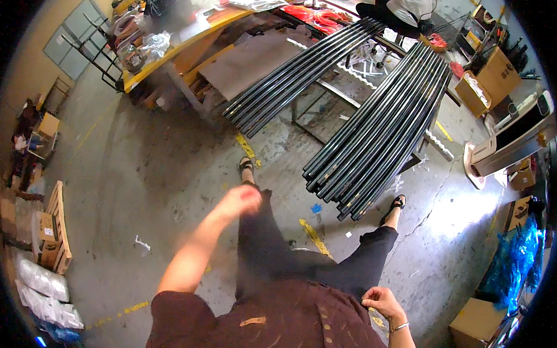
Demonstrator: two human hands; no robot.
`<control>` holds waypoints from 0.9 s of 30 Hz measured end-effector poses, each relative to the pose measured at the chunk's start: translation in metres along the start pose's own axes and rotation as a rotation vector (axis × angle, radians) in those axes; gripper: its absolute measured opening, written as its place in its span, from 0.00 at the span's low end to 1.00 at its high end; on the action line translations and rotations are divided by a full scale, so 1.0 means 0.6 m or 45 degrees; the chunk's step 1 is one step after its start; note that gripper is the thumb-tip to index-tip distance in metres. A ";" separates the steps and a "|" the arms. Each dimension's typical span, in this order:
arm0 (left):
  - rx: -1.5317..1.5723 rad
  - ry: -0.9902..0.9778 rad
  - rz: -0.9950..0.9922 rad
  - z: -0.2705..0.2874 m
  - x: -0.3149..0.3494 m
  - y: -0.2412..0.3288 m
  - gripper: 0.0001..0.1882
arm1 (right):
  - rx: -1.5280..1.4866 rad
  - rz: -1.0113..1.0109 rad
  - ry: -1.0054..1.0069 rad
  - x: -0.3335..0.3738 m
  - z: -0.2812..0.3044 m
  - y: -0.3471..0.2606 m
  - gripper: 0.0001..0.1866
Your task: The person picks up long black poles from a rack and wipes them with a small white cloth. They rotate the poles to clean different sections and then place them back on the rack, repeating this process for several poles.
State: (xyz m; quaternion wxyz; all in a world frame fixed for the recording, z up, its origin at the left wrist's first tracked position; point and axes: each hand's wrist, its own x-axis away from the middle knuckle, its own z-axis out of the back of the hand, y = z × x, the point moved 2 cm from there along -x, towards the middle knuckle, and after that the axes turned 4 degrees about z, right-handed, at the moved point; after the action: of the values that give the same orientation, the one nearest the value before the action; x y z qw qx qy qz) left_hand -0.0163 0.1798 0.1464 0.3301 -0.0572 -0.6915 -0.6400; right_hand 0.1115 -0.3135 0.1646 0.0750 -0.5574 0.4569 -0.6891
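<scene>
My left hand (245, 200) is raised in front of my left thigh, smeared by motion, so its fingers and anything in them cannot be made out. My right hand (384, 302) is closed in a pinch beside my right hip, a bracelet on its wrist. Whatever lies between those fingertips is too small or hidden to name. Ahead of me, a large bundle of long black tubes (378, 131) rests on a metal rack, its near ends toward my right foot. A smaller row of black tubes (303, 77) lies to its left. Neither hand touches the tubes.
A yellow-edged worktable (172, 55) with bags stands at the far left. Another person (401, 11) is at the tubes' far end. A heater-like appliance (506, 142), cardboard boxes (479, 325) and blue plastic sheeting (515, 259) line the right. A wooden pallet (59, 228) stands left.
</scene>
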 end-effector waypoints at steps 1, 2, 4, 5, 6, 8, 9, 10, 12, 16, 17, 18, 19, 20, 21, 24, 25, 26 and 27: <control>0.211 0.208 -0.015 0.023 -0.047 -0.005 0.09 | -0.029 -0.002 0.024 0.000 0.000 0.004 0.07; 0.422 0.415 -0.027 0.044 -0.095 -0.014 0.11 | -0.034 -0.003 0.056 -0.001 0.002 0.010 0.08; 0.706 0.621 0.022 0.085 -0.167 -0.032 0.18 | -0.022 -0.002 0.098 -0.008 0.004 0.018 0.09; 0.819 0.703 0.077 0.096 -0.200 -0.038 0.21 | -0.053 0.022 0.119 -0.008 0.002 0.014 0.09; 0.933 0.784 0.132 0.104 -0.230 -0.041 0.25 | -0.073 0.013 0.146 -0.010 0.003 0.019 0.08; 1.108 0.850 0.202 0.100 -0.268 -0.031 0.30 | -0.116 -0.007 0.212 -0.003 0.007 0.036 0.06; 1.163 0.842 0.214 0.094 -0.279 -0.020 0.32 | -0.150 0.011 0.273 0.002 0.002 0.039 0.06; 1.218 0.837 0.226 0.092 -0.290 -0.014 0.34 | -0.107 -0.006 0.323 0.008 0.000 0.039 0.06; 1.286 0.801 0.242 0.097 -0.317 -0.015 0.31 | -0.262 0.016 0.361 0.014 -0.002 0.053 0.07; 1.407 0.758 0.160 0.101 -0.338 -0.025 0.21 | -0.255 -0.097 0.417 0.019 -0.003 0.057 0.08; 1.456 0.739 0.113 0.101 -0.340 -0.030 0.19 | -0.249 -0.114 0.425 0.019 -0.004 0.051 0.08; 1.464 0.727 0.096 0.100 -0.335 -0.026 0.16 | -0.246 -0.131 0.433 0.019 -0.008 0.046 0.08; 1.474 0.716 0.079 0.098 -0.330 -0.023 0.14 | -0.269 -0.134 0.435 0.018 -0.007 0.048 0.08; 1.485 0.705 0.062 0.094 -0.324 -0.020 0.12 | -0.291 -0.138 0.437 0.018 -0.005 0.054 0.08; 1.486 0.682 0.021 0.091 -0.315 -0.012 0.12 | -0.316 -0.139 0.435 0.016 -0.005 0.054 0.08; 1.466 0.614 -0.088 0.084 -0.300 -0.003 0.11 | -0.289 -0.175 0.447 0.009 -0.006 0.047 0.08; 1.443 0.592 -0.115 0.085 -0.299 -0.004 0.10 | -0.273 -0.175 0.436 0.007 -0.005 0.048 0.08; 1.419 0.570 -0.141 0.085 -0.298 -0.004 0.10 | -0.259 -0.174 0.425 0.005 -0.001 0.052 0.08; 1.400 0.576 -0.132 0.085 -0.297 -0.004 0.10 | -0.248 -0.172 0.415 0.001 0.001 0.056 0.08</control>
State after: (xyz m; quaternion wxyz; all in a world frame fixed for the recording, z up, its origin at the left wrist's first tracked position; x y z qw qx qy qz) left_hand 0.1014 0.2876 0.0519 0.4187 0.2938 -0.8358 -0.1996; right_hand 0.0979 -0.3336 0.1412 -0.1008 -0.4725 0.4889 -0.7263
